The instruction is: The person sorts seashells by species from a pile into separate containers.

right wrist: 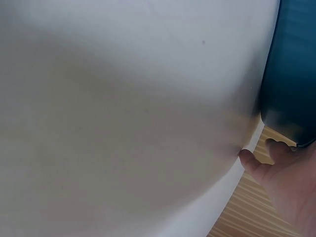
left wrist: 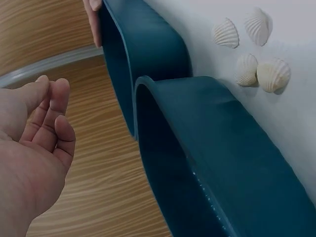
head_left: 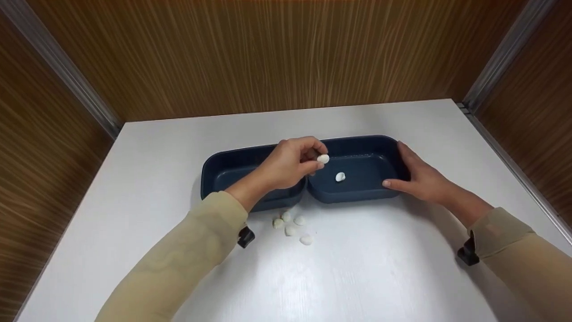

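My left hand (head_left: 288, 163) pinches a small white seashell (head_left: 323, 158) between thumb and fingertips, above the inner end of the right dark blue tray (head_left: 357, 196). In the left wrist view the left hand (left wrist: 39, 143) shows its curled fingers, but the shell cannot be made out. Another white shell (head_left: 340, 177) lies on that tray's floor. My right hand (head_left: 422, 176) holds the tray's right end, thumb over the rim and fingers along the outside. In the right wrist view, the right hand (right wrist: 284, 177) is partly cut off beside the tray wall (right wrist: 291, 74).
A second dark blue tray (head_left: 214, 197) stands end to end with the first, partly covered by my left arm. Several ribbed white shells (head_left: 290, 230) lie on the white table (head_left: 357, 268) in front of the trays. Wood-grain panels (head_left: 286, 58) enclose the back and sides.
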`<state>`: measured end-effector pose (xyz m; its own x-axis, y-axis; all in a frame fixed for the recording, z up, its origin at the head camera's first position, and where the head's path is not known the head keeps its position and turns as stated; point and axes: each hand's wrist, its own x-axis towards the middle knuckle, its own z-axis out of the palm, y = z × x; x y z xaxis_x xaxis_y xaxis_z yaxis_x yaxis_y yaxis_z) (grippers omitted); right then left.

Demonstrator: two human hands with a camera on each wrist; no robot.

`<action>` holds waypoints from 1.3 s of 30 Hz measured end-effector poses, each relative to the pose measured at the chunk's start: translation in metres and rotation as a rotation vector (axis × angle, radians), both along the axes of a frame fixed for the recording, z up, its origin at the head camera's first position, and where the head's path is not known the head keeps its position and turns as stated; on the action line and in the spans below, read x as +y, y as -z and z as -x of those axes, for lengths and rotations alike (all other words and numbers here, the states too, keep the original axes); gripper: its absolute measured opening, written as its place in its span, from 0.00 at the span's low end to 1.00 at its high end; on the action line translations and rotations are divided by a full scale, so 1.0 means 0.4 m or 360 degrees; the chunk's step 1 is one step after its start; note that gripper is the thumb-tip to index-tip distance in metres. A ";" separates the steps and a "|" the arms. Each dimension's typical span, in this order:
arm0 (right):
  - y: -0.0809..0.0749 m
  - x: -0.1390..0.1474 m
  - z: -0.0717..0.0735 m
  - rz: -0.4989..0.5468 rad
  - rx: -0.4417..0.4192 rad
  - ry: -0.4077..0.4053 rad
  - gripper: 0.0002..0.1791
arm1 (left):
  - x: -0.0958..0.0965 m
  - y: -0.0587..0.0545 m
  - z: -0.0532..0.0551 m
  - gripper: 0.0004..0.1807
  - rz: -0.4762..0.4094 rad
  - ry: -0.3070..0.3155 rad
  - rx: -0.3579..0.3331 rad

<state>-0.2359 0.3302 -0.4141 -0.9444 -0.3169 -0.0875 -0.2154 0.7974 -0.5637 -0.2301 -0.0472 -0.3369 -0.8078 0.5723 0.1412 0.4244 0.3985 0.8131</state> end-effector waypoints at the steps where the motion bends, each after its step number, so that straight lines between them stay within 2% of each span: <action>1: 0.000 0.000 0.000 0.0003 -0.0001 -0.0003 0.66 | 0.004 0.005 0.006 0.12 0.0016 -0.0008 -0.0002; 12: -0.006 -0.004 0.000 0.0000 0.0003 -0.0016 0.65 | 0.028 0.068 0.051 0.13 0.0191 -0.0072 0.0001; 23: -0.005 -0.004 -0.003 0.0001 -0.0013 0.0004 0.66 | 0.039 0.085 0.068 0.14 0.0223 -0.0122 -0.0002; 31: 0.000 -0.004 0.002 0.0010 -0.0001 -0.0015 0.65 | 0.019 0.072 0.047 0.14 0.0202 -0.0131 0.0014; 39: 0.004 0.005 0.010 0.0008 0.0008 -0.0018 0.65 | -0.011 0.034 0.000 0.15 0.0155 -0.0078 0.0079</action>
<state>-0.2400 0.3323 -0.4157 -0.9411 -0.3283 -0.0808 -0.2276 0.7919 -0.5667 -0.2301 -0.0515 -0.3505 -0.8287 0.5450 0.1276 0.4413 0.4959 0.7479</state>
